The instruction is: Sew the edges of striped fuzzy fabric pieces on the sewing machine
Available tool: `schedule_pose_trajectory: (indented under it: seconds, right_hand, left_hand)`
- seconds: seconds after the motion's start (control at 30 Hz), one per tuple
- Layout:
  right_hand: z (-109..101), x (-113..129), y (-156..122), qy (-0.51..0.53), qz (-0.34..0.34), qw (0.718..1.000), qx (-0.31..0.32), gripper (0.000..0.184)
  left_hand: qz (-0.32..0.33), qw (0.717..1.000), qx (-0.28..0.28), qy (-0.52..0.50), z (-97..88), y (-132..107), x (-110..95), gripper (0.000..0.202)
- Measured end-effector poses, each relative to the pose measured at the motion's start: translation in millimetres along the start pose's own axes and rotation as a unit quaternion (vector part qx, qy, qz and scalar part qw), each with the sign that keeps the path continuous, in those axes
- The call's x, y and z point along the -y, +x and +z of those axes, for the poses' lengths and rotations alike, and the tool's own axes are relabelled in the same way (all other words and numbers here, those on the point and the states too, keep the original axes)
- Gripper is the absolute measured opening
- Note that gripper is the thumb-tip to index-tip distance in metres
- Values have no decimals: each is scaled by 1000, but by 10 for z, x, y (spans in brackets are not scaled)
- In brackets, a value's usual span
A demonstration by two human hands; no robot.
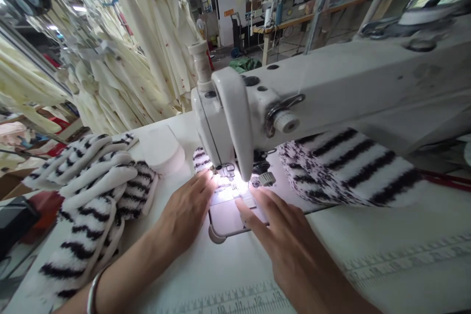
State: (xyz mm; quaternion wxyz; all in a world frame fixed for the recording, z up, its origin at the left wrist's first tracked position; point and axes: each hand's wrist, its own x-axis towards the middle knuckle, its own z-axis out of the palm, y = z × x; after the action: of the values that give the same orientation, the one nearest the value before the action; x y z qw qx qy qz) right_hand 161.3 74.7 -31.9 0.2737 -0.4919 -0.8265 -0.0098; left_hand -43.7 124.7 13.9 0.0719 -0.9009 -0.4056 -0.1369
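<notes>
Black-and-white striped fabric (201,158) is touched at frame centre by the left hand (189,206), seemingly so it is kept flat under the sewing machine (316,88); whether that grip pinches cannot be told, while the right hand (285,228) is spread open

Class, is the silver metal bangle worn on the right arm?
No: the silver metal bangle circles the arm of the left hand.

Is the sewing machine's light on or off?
On: a bright white glow shines under the sewing machine's head, between the left hand and right hand. The lamp itself is hidden.
</notes>
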Motion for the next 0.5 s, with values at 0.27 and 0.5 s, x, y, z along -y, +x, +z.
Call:
schedule_pose_trajectory:
  seconds: [0.27, 0.5]
  right_hand:
    - [23, -34, -219, 19, -22, 999, -19, 66]
    - [13, 58, -168, 12, -41, 996, -76, 46]
  left_hand:
    - [-105, 987, 101, 68, -11, 201, -181, 16]
    - [-154, 979, 113, 65, -13, 244, -114, 20]
